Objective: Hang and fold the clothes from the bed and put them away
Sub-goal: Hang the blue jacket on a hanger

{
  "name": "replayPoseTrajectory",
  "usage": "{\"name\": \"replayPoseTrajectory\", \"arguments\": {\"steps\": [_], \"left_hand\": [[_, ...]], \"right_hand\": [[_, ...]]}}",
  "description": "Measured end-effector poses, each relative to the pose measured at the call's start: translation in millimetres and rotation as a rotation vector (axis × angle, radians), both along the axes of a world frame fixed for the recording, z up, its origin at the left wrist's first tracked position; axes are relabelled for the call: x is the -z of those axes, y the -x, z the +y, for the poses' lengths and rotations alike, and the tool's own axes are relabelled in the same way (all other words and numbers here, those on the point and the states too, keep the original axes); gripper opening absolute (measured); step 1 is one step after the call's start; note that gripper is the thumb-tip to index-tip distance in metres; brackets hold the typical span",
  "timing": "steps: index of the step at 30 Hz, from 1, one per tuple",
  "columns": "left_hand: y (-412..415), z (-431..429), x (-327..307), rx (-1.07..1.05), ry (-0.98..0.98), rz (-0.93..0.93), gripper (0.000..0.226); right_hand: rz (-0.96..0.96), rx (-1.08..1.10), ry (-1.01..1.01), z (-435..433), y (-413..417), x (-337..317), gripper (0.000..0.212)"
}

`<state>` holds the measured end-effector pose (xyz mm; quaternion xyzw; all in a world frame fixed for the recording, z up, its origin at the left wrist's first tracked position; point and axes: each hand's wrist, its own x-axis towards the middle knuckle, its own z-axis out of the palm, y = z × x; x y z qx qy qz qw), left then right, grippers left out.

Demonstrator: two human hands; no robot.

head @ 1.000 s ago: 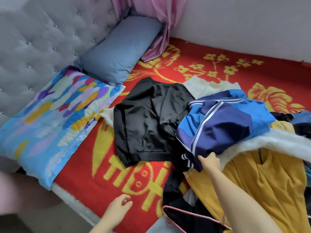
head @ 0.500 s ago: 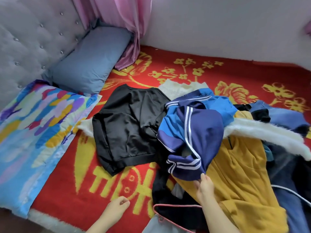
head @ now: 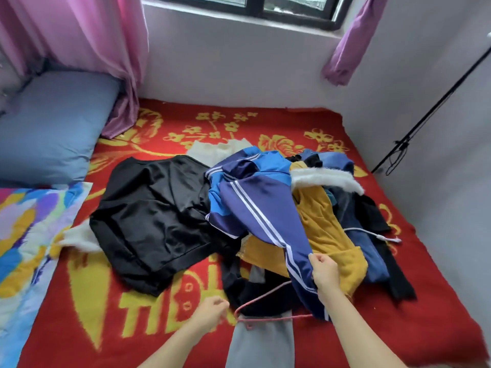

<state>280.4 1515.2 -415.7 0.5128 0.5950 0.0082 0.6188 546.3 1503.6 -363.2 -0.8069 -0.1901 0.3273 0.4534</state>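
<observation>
A pile of clothes lies on the red and yellow bed cover (head: 87,296). My right hand (head: 325,272) grips the edge of a blue track jacket (head: 263,205) with white stripes and pulls it up off the pile. Under it lie a mustard yellow garment (head: 326,235) with a white fur collar (head: 324,179) and dark clothes. A black top (head: 151,216) is spread flat to the left. My left hand (head: 210,313) hovers loosely curled beside a pink hanger (head: 255,304), holding nothing. A grey garment (head: 260,343) hangs at the bed's near edge.
A blue pillow (head: 53,126) and a multicoloured pillow (head: 29,243) lie at the left. Pink curtains (head: 87,43) hang at the back left under a window (head: 252,4). A black stand (head: 425,115) leans against the right wall. A white cable (head: 377,236) lies on the clothes.
My right hand has pulled the blue jacket towards me and stretched it out. The view has tilted up and swung right, showing the window and right wall. My left hand has stayed near the hanger.
</observation>
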Motion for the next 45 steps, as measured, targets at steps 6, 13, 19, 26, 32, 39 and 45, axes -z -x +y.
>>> {"name": "replayPoseTrajectory", "arguments": {"steps": [6,13,19,26,32,39,45], "left_hand": [[58.3,-1.0,-13.8,0.024,-0.136,0.025,0.03],[92.6,-0.8,-31.2,0.055,-0.374,0.016,0.085],[100.0,-1.4,-44.3,0.093,-0.507,-0.014,0.102],[88.1,8.4,-40.0,0.125,-0.448,-0.023,0.115],[62.4,-0.5,-31.6,0.2,-0.323,-0.144,0.122],[44.3,12.1,-22.1,0.053,-0.344,-0.102,0.081],[56.3,3.8,-6.2,-0.137,-0.269,-0.054,0.056]], "right_hand": [[-0.243,-0.259,-0.066,-35.1,86.1,-45.9,0.027],[-0.614,-0.374,-0.287,-75.5,98.0,-171.3,0.018],[-0.715,-0.224,-0.479,-74.7,84.1,-270.6,0.013],[-0.787,-0.252,-0.536,-79.3,90.3,-307.2,0.011],[-0.661,-0.097,-0.597,-75.7,60.5,-306.6,0.03],[-0.599,0.236,-0.407,-23.5,-32.9,-257.6,0.018],[-0.662,0.035,0.441,-30.1,-57.7,-103.5,0.046]]}}
